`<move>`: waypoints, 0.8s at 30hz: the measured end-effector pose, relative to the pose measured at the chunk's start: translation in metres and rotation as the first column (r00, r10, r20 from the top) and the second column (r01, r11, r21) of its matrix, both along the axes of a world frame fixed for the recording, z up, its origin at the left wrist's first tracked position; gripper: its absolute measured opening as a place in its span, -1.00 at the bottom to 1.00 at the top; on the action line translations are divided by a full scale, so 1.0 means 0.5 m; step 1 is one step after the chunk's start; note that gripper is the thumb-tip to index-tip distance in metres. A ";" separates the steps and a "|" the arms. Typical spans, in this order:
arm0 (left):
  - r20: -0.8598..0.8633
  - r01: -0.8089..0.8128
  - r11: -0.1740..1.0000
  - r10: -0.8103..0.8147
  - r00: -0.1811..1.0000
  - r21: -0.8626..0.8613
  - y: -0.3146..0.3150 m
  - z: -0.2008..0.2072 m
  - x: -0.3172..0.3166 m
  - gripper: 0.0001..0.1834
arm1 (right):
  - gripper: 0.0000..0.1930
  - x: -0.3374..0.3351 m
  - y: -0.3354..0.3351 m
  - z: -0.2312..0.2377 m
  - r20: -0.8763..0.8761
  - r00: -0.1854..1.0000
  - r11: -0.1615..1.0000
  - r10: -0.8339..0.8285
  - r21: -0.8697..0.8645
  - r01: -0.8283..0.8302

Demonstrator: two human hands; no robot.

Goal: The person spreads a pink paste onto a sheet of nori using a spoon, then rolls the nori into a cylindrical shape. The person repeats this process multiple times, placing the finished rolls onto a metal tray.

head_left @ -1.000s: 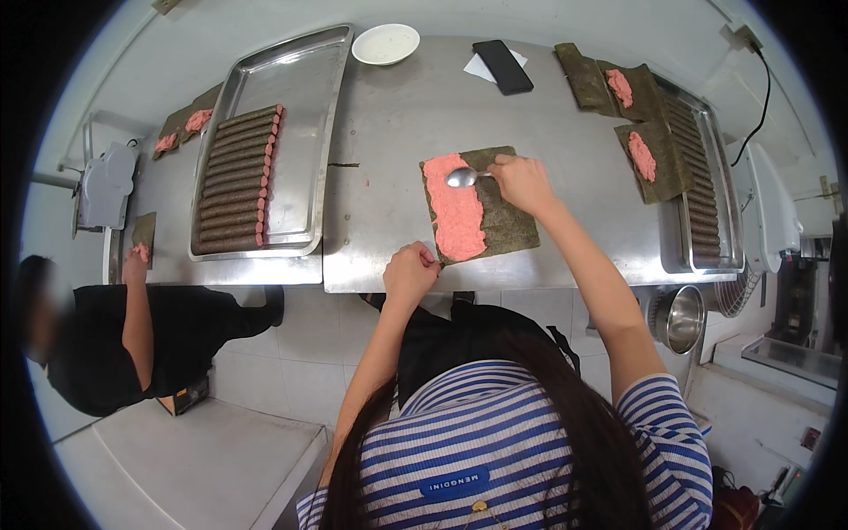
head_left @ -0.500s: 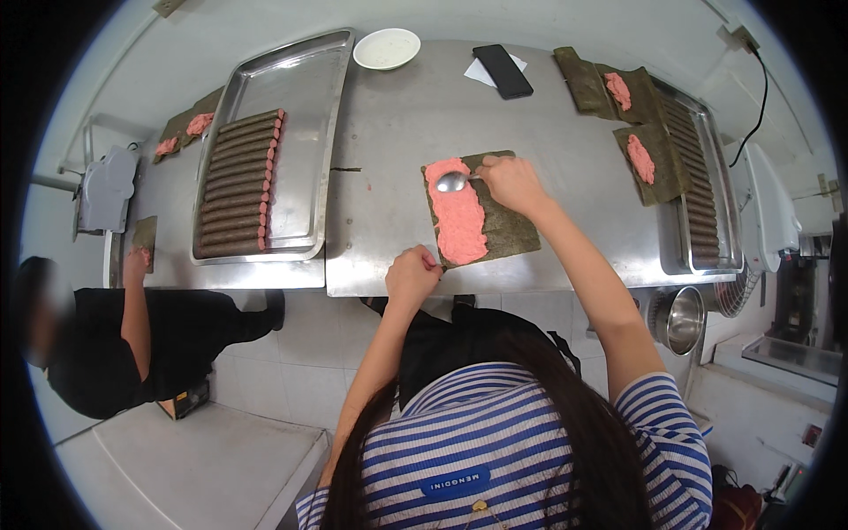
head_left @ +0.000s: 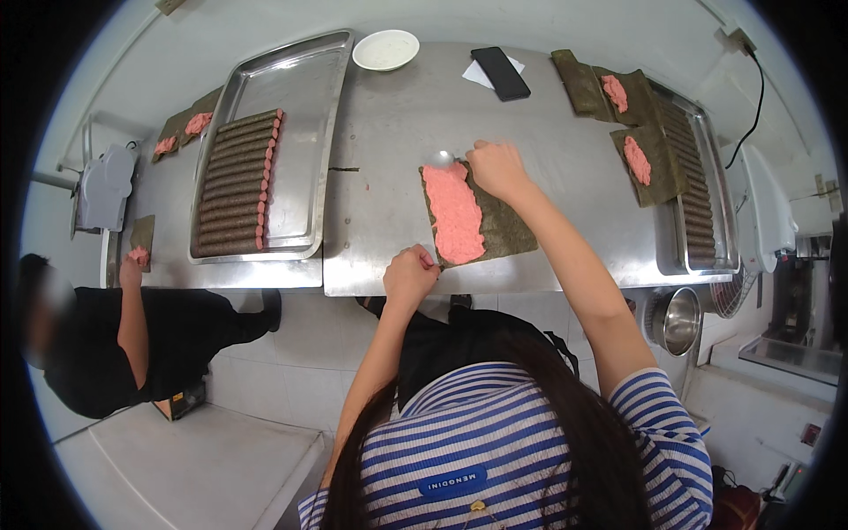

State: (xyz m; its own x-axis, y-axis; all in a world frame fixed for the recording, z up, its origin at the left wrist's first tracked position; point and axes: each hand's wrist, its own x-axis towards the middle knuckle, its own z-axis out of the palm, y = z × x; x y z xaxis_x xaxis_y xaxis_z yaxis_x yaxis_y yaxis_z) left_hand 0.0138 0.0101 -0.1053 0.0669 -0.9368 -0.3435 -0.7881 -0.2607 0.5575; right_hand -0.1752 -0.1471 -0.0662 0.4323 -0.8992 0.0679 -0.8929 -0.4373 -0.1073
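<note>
A dark green seaweed sheet (head_left: 508, 227) lies flat on the metal table in front of me. Pink paste (head_left: 455, 212) covers its left half in a long band. My right hand (head_left: 496, 168) is closed around the handle of a metal spoon (head_left: 442, 159), whose bowl rests at the paste's far end. At the sheet's near left corner, my left hand (head_left: 411, 276) is closed, thumb and fingers pinching that corner or pressing beside it; the fingertips partly hide the contact.
Left stands a metal tray (head_left: 305, 177) with rows of seaweed rolls (head_left: 237, 181). A second tray (head_left: 711, 190) of rolls is at the right, partly under seaweed sheets (head_left: 654, 146) with paste. A white bowl (head_left: 386, 50) and black phone (head_left: 501, 72) sit behind. A co-worker (head_left: 132, 344) works at left.
My right hand has moved the spoon away from me, from on the paste to its far end, drawing some paste that way. My left hand stays at the near corner.
</note>
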 end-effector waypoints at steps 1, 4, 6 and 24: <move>-0.004 0.000 1.000 0.000 1.000 -0.006 -0.001 0.000 -0.001 -0.81 | -0.88 -0.009 0.003 -0.008 -0.016 1.000 1.000 0.010 -0.003 -0.010; -0.004 0.010 1.000 -0.010 1.000 -0.018 -0.001 -0.006 -0.001 -0.81 | -0.87 -0.043 0.004 -0.032 -0.004 0.999 0.999 -0.051 -0.001 0.051; 0.008 0.026 0.999 -0.026 1.000 -0.023 -0.003 -0.006 -0.001 -0.80 | -0.86 -0.068 0.004 -0.028 -0.020 0.997 0.996 -0.080 -0.036 0.079; 0.025 0.036 0.999 -0.037 0.999 0.033 -0.006 0.014 -0.002 -0.81 | -0.89 -0.107 0.157 0.006 -0.001 1.000 0.999 0.024 -0.021 -0.024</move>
State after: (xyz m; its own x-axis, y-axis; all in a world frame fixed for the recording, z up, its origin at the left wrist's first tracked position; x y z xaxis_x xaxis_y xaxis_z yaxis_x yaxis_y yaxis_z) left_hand 0.0128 0.0070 -0.0985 0.0419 -0.9272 -0.3722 -0.8116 -0.2489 0.5286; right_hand -0.2287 -0.0686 -0.0634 0.4534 -0.8871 0.0864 -0.8824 -0.4604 -0.0969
